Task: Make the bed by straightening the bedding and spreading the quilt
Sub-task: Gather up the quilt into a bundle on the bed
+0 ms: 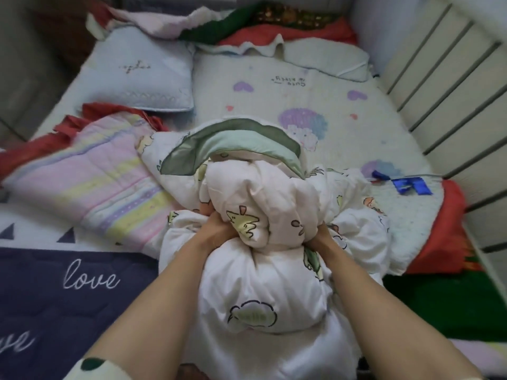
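Head camera looks down on the bed [356, 127], and the quilt [263, 204] sits bunched in a fat white ball at its near middle, green border flopped over the top. Both hands are dug in: the left hand [216, 229] curls into a fold on one side, the right hand [319, 237] clamps the other, fingers mostly buried in fabric. It looks puffy, soft and light, so it should lift easily but sag and trail. Better to hunt for that green edge or a corner than to hold the bulk. Open room lies ahead over the bare far half. The striped blanket [90, 176] crowds the left, the pillow [137, 75] sits beyond it, the slatted rail [439, 91] walls the right, and a blue ribbon [408, 185] just beside the quilt could snag
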Motion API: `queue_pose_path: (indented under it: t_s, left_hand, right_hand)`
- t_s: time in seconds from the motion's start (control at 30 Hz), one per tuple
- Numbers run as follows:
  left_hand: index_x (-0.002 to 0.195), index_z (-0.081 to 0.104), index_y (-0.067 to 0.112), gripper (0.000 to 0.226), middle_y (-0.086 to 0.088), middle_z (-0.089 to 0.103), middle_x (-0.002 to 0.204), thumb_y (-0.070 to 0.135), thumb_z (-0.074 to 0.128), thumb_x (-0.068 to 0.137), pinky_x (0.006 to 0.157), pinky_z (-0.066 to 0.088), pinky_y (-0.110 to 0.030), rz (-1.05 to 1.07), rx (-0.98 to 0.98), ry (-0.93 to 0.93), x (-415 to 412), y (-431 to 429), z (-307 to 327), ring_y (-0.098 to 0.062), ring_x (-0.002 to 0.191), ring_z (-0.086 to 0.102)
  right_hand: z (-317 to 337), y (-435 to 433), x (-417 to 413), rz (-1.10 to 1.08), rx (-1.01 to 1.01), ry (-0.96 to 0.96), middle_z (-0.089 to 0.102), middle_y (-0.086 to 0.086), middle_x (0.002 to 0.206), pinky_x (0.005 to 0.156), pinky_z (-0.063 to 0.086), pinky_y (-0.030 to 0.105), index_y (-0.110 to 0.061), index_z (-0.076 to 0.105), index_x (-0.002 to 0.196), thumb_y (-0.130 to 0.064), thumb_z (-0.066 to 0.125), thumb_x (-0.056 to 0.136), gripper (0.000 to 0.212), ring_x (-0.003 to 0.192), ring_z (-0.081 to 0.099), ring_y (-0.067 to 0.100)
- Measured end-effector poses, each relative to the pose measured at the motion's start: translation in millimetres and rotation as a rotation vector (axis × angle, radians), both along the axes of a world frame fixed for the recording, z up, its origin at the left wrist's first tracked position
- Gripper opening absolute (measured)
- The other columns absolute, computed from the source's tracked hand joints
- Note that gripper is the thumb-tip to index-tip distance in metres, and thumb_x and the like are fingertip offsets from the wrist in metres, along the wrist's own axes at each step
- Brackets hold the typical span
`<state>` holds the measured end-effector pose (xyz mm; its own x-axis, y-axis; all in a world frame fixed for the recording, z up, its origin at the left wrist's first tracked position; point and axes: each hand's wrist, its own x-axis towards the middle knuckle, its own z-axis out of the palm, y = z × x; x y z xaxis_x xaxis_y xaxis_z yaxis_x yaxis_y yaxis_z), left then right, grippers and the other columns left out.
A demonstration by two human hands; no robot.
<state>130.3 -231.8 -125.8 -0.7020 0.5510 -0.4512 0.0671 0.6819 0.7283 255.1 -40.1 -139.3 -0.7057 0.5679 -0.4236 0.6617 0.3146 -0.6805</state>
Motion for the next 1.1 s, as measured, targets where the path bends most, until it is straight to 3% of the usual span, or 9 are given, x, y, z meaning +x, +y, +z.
queue_pose_path:
  t_s: [0.07,0.2,0.37,0.5,0.63,0.7,0.83,0.97,1.1]
  left_hand:
    - [0.130,0.041,-0.013,0.065,-0.030,0.047,0.133,0.032,0.056,0.086,0.076,0.032,-0.009,0.001,0.130,0.063,2,-11,43,-0.028,0.117,0.047]
    - [0.105,0.055,0.009,0.020,-0.004,0.053,0.104,0.004,0.063,0.088,0.067,0.032,-0.009,0.039,0.262,0.113,7,-43,131,-0.011,0.097,0.045]
    - [0.101,0.055,0.015,0.028,-0.001,0.057,0.102,0.001,0.070,0.082,0.075,0.041,-0.014,0.048,0.449,0.197,23,-94,238,-0.020,0.107,0.055]
    - [0.122,0.032,0.025,0.055,0.018,0.030,0.110,0.002,0.066,0.085,0.068,0.027,0.009,0.054,0.562,0.324,49,-146,319,-0.006,0.114,0.037]
    - [0.145,0.018,0.010,0.077,0.007,0.023,0.120,0.006,0.067,0.086,0.083,0.022,-0.003,0.137,0.612,0.430,67,-201,383,-0.006,0.113,0.027]
    - [0.136,0.016,0.024,0.083,0.008,0.026,0.123,0.006,0.074,0.079,0.102,0.026,-0.017,0.180,0.639,0.476,76,-230,406,-0.009,0.123,0.029]
    - [0.117,0.014,0.027,0.076,0.018,0.020,0.108,-0.011,0.067,0.078,0.084,0.026,0.005,0.260,0.664,0.623,92,-271,443,-0.011,0.114,0.032]
    - [0.118,0.021,0.024,0.061,0.003,0.033,0.120,-0.011,0.059,0.085,0.100,0.031,-0.020,0.390,0.562,0.705,100,-329,466,-0.027,0.129,0.041]
    - [0.106,0.032,0.022,0.045,0.008,0.040,0.109,-0.004,0.064,0.085,0.102,0.035,-0.023,0.599,0.506,0.715,115,-388,473,-0.016,0.104,0.048]
  right_hand:
    - [34,-12,4,-0.051,-0.023,0.081,0.047,0.021,0.138,0.096,0.034,0.024,0.006,0.042,0.135,-0.004,0.067,0.085,0.057,0.131,0.041,0.032]
    - [102,-41,12,-0.062,0.051,0.281,0.041,0.019,0.143,0.081,0.024,0.006,0.004,0.036,0.140,-0.004,0.067,0.086,0.063,0.135,0.036,0.029]
    - [194,-81,15,-0.098,0.118,0.439,0.038,0.020,0.144,0.090,0.029,0.011,0.007,0.031,0.141,0.003,0.060,0.088,0.060,0.136,0.034,0.030]
    - [268,-121,11,-0.032,0.170,0.499,0.034,0.020,0.148,0.103,0.027,0.021,0.005,0.031,0.143,-0.006,0.058,0.092,0.058,0.138,0.031,0.031]
    - [338,-169,7,-0.008,0.098,0.581,0.047,0.016,0.130,0.088,0.041,0.014,0.009,0.037,0.137,0.004,0.054,0.092,0.049,0.124,0.044,0.023]
    - [369,-197,6,0.000,0.016,0.689,0.047,0.014,0.132,0.091,0.040,0.019,0.009,0.037,0.137,0.006,0.054,0.091,0.049,0.119,0.045,0.022]
    - [407,-243,-3,0.089,-0.044,0.793,0.043,0.024,0.140,0.103,0.035,0.033,0.006,0.036,0.137,0.002,0.055,0.091,0.051,0.133,0.040,0.036]
    - [432,-297,-26,0.226,-0.002,0.816,0.046,0.012,0.135,0.086,0.033,0.013,0.002,0.035,0.140,-0.008,0.062,0.090,0.058,0.131,0.040,0.023]
    - [448,-360,-46,0.351,-0.159,0.792,0.048,0.010,0.129,0.087,0.033,0.014,-0.001,0.036,0.140,-0.008,0.061,0.091,0.055,0.124,0.042,0.017]
